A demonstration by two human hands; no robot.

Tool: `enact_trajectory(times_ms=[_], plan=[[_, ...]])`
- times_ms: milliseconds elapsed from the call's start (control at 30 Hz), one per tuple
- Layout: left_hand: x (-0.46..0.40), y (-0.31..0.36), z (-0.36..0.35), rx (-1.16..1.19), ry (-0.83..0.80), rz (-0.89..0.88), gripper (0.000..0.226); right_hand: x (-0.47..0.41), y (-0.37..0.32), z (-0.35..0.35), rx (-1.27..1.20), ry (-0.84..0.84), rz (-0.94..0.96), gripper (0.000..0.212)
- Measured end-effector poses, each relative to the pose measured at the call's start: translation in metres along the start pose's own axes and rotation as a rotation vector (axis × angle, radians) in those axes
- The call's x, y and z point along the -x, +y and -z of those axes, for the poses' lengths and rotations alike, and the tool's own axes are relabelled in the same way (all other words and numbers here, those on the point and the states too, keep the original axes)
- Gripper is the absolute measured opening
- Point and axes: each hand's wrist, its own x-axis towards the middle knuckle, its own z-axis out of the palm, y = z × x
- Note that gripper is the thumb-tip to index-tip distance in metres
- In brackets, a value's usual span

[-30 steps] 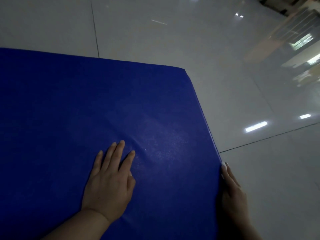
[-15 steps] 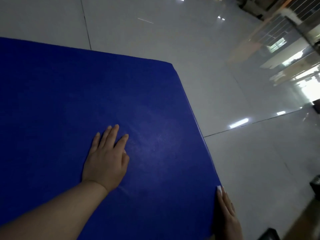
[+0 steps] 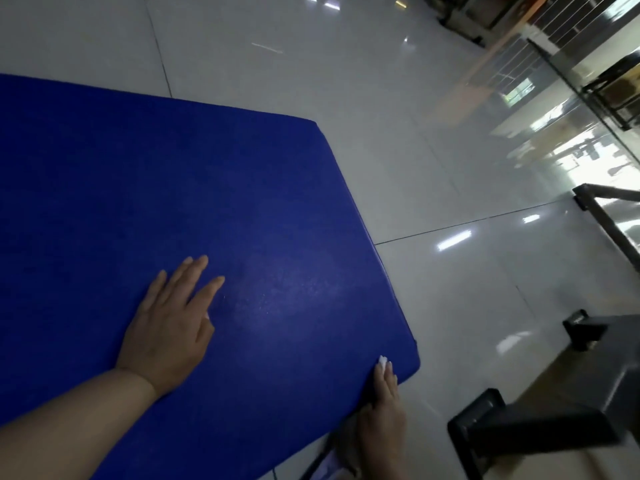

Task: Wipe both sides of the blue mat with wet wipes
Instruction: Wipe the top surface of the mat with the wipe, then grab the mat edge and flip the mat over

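Sliding back since the earlier frame, the right hand (image 3: 382,408) now reaches the blue mat's (image 3: 173,202) near corner.
Left hand (image 3: 171,325) lies spread flat on it; right fingers press a white wipe (image 3: 382,360) there.

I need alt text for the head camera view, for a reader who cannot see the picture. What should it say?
A large blue mat lies on a glossy tiled floor; the left hand rests flat on it with straight fingers. The right hand presses a white wet wipe against the mat's near right edge. Dark metal furniture legs stand at the right.
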Motion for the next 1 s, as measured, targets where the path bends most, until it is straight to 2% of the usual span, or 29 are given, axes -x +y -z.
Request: enact_trajectory(times_ms=[133, 267, 367, 467, 800, 1000], plan=[[0.036, 0.011, 0.021, -0.038, -0.033, -0.028, 0.054, 0.017, -0.020, 0.015, 0.143, -0.155, 0.017, 0.061], [0.071, 0.015, 0.056, -0.169, -0.076, -0.069, 0.045, 0.032, -0.043, 0.032, 0.068, -0.296, -0.022, 0.039], [0.088, 0.018, 0.088, -0.253, -0.215, -0.053, 0.067, 0.044, -0.071, 0.046, 0.095, -0.354, -0.023, 0.040], [0.097, 0.031, 0.127, -0.256, -0.203, -0.002, 0.065, 0.057, -0.102, 0.063, 0.138, -0.397, 0.030, 0.037], [0.113, 0.075, 0.244, -0.255, -0.218, 0.082, 0.058, 0.121, -0.182, 0.136, 0.169, -0.369, 0.255, 0.038], [0.147, 0.105, 0.308, -0.279, -0.167, 0.066, 0.059, 0.173, -0.213, 0.183, 0.035, -0.352, 0.345, 0.043]])
